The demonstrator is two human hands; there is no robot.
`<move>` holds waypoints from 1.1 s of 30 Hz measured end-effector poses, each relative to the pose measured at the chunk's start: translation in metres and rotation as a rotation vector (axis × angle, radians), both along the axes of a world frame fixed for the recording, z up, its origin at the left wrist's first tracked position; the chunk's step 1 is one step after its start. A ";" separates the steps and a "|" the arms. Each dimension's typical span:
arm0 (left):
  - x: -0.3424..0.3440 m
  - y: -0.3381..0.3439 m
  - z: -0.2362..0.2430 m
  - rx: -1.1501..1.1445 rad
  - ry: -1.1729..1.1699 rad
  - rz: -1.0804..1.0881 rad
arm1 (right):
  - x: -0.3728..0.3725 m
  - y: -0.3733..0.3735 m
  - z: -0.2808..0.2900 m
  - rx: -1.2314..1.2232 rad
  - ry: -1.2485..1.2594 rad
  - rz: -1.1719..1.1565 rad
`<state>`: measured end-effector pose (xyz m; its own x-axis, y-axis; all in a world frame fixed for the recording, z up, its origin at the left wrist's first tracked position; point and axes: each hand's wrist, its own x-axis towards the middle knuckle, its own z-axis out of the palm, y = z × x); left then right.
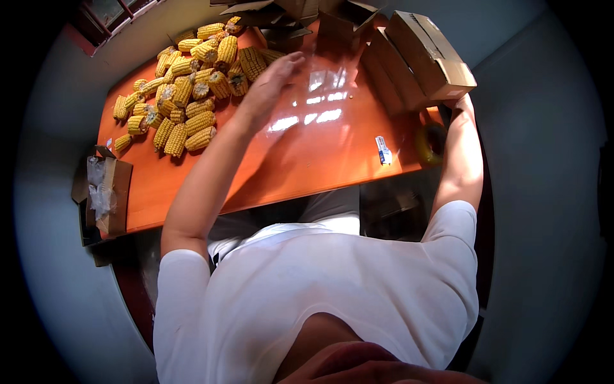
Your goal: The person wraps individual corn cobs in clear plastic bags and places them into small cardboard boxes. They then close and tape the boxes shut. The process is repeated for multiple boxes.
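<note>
My left hand (274,82) hovers over the orange table, just right of a pile of yellow corn cobs (199,121). Its fingers are stretched out and slightly blurred, with nothing in them. At the right side, my right hand (462,102) grips the near end of a long cardboard box (427,54) from below. Most of its fingers are hidden by the box. That box lies at a slant against more brown cardboard (391,73) on its left.
Open cardboard boxes (345,22) stand along the table's far edge. A small blue-and-white packet (383,151) lies near the front edge of the orange table (307,160). A roll of tape (432,142) is at the right edge. A carton with clear plastic (115,195) sits at the left corner.
</note>
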<state>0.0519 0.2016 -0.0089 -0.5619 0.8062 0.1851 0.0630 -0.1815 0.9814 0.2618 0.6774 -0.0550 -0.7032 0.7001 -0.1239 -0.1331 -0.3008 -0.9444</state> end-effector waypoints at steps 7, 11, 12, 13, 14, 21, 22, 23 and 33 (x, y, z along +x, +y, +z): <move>0.062 0.176 -0.042 -0.164 -0.617 -0.133 | -0.002 -0.034 0.002 -0.060 0.008 0.103; 0.072 0.185 -0.040 -0.117 -0.384 -0.056 | -0.011 -0.069 0.001 -0.018 0.025 0.271; 0.068 0.185 -0.048 -0.064 -0.428 -0.110 | -0.014 -0.079 0.004 0.015 0.035 0.327; 0.055 0.180 -0.065 -0.005 -0.471 -0.144 | -0.023 -0.105 0.015 0.009 -0.002 0.306; 0.052 0.168 -0.067 -0.031 -0.513 -0.157 | -0.026 -0.119 0.019 0.016 -0.055 0.311; 0.064 0.016 -0.042 -0.016 -0.549 -0.109 | -0.025 -0.277 0.043 -0.061 0.083 0.402; 0.070 -0.009 -0.039 0.009 -0.530 -0.118 | -0.023 -0.287 0.027 -0.048 0.181 0.502; 0.079 -0.038 -0.027 0.017 -0.515 -0.123 | -0.020 -0.310 0.030 -0.062 0.164 0.506; 0.096 -0.168 -0.034 -0.064 -0.377 0.059 | -0.026 -0.407 0.030 -0.017 0.003 0.603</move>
